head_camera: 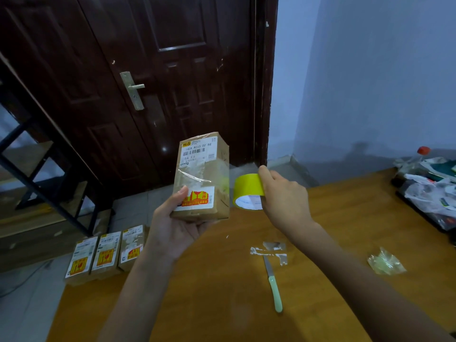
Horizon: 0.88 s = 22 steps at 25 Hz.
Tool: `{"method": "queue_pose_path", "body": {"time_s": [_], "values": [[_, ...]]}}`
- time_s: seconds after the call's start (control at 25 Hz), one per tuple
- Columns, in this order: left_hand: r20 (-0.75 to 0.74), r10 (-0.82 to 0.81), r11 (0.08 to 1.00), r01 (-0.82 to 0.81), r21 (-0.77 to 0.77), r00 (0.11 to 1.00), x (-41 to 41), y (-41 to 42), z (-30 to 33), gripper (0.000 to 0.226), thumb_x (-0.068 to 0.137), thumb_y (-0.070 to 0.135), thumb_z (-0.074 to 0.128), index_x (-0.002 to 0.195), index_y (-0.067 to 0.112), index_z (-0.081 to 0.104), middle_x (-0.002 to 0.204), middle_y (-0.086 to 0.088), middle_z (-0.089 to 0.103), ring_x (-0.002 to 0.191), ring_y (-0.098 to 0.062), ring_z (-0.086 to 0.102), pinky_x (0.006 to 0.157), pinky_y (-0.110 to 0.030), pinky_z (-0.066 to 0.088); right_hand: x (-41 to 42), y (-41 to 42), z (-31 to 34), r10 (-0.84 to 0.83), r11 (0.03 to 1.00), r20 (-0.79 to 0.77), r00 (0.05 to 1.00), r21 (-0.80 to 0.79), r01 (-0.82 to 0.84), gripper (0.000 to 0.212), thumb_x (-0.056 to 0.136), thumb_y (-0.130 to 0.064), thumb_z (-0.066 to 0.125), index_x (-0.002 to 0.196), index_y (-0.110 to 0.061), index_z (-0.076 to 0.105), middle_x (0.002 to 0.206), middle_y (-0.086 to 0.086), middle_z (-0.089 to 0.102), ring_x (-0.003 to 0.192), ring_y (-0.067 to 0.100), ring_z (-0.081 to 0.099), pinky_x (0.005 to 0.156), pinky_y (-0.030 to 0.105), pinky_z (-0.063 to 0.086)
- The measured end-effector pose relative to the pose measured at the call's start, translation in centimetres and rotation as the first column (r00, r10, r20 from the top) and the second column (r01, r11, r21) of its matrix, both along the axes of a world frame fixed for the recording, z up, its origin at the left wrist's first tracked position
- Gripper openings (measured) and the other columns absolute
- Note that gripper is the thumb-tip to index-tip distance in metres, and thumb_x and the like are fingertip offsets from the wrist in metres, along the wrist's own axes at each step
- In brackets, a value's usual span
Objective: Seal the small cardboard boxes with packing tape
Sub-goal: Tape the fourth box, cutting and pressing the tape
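My left hand [172, 225] holds a small brown cardboard box [201, 176] upright in the air above the table's far edge, thumb on its front by the red and yellow sticker. The box carries a white shipping label and shiny clear tape across its face. Just right of it, my right hand [283, 196] grips a yellow roll of packing tape [246, 188], fingers wrapped over its outer rim. A faint yellowish strip seems to reach from the roll to the box's right side.
Three more labelled boxes [106, 253] stand in a row at the wooden table's [222, 292] left edge. A knife with a pale green handle [274, 285], tape scraps [270, 250] and crumpled clear tape [385, 261] lie on the table. Clutter in plastic bags [429, 186] fills the far right.
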State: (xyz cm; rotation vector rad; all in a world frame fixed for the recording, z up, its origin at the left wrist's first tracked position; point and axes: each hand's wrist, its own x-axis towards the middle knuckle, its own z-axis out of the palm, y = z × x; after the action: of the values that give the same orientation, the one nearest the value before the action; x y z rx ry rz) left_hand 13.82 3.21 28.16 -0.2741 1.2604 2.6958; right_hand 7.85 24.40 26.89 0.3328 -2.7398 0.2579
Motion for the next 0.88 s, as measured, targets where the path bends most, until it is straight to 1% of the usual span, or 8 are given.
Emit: {"method": "queue_pose_path", "body": {"time_s": [0.2, 0.4, 0.48, 0.56, 0.64, 0.72, 0.8, 0.88], "values": [[-0.128, -0.206, 0.972, 0.218, 0.084, 0.970, -0.5, 0.3, 0.1, 0.060, 0.062, 0.033, 0.086, 0.115, 0.011, 0.069, 0.118, -0.020, 0.066, 0.101, -0.035, 0.068, 0.074, -0.046, 0.059, 0.7, -1.8, 0.4, 0.036, 0.997, -0.046, 0.998, -0.072, -0.039, 0.046, 0.082, -0.014, 0.066, 0.123, -0.017, 0.046, 0.085, 0.001, 0.058, 0.049, 0.022, 0.047, 0.041, 0.024, 0.029], [-0.099, -0.256, 0.965, 0.260, 0.038, 0.962, -2.1, 0.1, -0.7, 0.063, 0.075, 0.040, 0.076, 0.129, 0.013, 0.058, 0.127, -0.015, 0.060, 0.110, -0.031, 0.061, 0.088, -0.046, 0.049, 0.9, -2.4, 1.8, 0.006, 0.998, -0.176, 0.984, -0.056, -0.016, 0.038, 0.065, -0.007, 0.073, 0.097, -0.012, 0.055, 0.065, 0.001, 0.045, 0.035, 0.018, 0.029, 0.038, 0.018, 0.021], [-0.060, -0.143, 0.984, 0.135, -0.119, 0.988, -2.4, -0.3, -1.4, 0.074, 0.074, 0.047, 0.077, 0.129, 0.004, 0.053, 0.118, -0.014, 0.064, 0.104, -0.031, 0.059, 0.088, -0.044, 0.044, 1.1, -2.4, 2.4, -0.031, 0.999, -0.212, 0.977, -0.001, 0.032, 0.033, 0.059, -0.006, 0.073, 0.084, -0.012, 0.054, 0.059, 0.000, 0.040, 0.035, 0.014, 0.015, 0.041, 0.017, 0.014], [-0.067, 0.000, 0.921, -0.026, -0.388, 0.998, -2.5, -0.5, -2.2, 0.052, 0.079, 0.043, 0.069, 0.112, 0.004, 0.058, 0.099, -0.008, 0.071, 0.093, -0.029, 0.058, 0.079, -0.036, 0.045, 1.3, -2.3, 2.6, -0.063, 0.993, -0.211, 0.975, 0.086, 0.083, 0.034, 0.054, -0.012, 0.077, 0.073, -0.012, 0.049, 0.054, -0.001, 0.032, 0.038, 0.011, 0.008, 0.043, 0.017, 0.011], [-0.077, 0.024, 0.735, -0.070, -0.674, 0.997, -2.1, 0.2, -2.1, 0.020, 0.088, 0.031, 0.059, 0.097, 0.013, 0.064, 0.091, -0.004, 0.072, 0.091, -0.025, 0.063, 0.079, -0.034, 0.050, 1.4, -2.7, 2.7, -0.110, 0.969, -0.186, 0.976, 0.198, 0.147, 0.039, 0.048, -0.018, 0.082, 0.065, -0.014, 0.048, 0.050, -0.002, 0.027, 0.036, 0.012, 0.014, 0.043, 0.016, 0.013], [-0.005, 0.006, 0.601, -0.008, -0.799, 1.000, -1.6, 0.9, -1.2, 0.022, 0.097, 0.030, 0.049, 0.098, 0.018, 0.068, 0.092, -0.002, 0.074, 0.094, -0.021, 0.067, 0.084, -0.034, 0.052, 1.4, -3.4, 3.2, -0.163, 0.940, -0.193, 0.968, 0.269, 0.212, 0.035, 0.042, -0.017, 0.083, 0.060, -0.016, 0.053, 0.047, -0.002, 0.033, 0.033, 0.015, 0.027, 0.042, 0.016, 0.016], [0.120, -0.084, 0.755, 0.142, -0.640, 0.989, -1.4, 1.3, -0.6, 0.034, 0.100, 0.035, 0.044, 0.109, 0.011, 0.066, 0.098, -0.008, 0.073, 0.098, -0.025, 0.066, 0.089, -0.039, 0.052, 1.4, -4.3, 3.7, -0.146, 0.937, -0.233, 0.961, 0.279, 0.210, 0.029, 0.041, -0.016, 0.080, 0.060, -0.017, 0.058, 0.048, -0.004, 0.045, 0.033, 0.014, 0.041, 0.042, 0.017, 0.016], [0.205, -0.138, 0.765, 0.235, -0.599, 0.969, -1.4, 2.0, -0.5, 0.043, 0.090, 0.041, 0.061, 0.117, 0.008, 0.058, 0.107, -0.012, 0.068, 0.100, -0.027, 0.065, 0.089, -0.041, 0.053, 1.7, -5.3, 4.2, -0.117, 0.940, -0.294, 0.949, 0.275, 0.201, 0.019, 0.046, -0.013, 0.071, 0.059, -0.020, 0.060, 0.050, -0.006, 0.050, 0.034, 0.011, 0.046, 0.042, 0.020, 0.015]]}}
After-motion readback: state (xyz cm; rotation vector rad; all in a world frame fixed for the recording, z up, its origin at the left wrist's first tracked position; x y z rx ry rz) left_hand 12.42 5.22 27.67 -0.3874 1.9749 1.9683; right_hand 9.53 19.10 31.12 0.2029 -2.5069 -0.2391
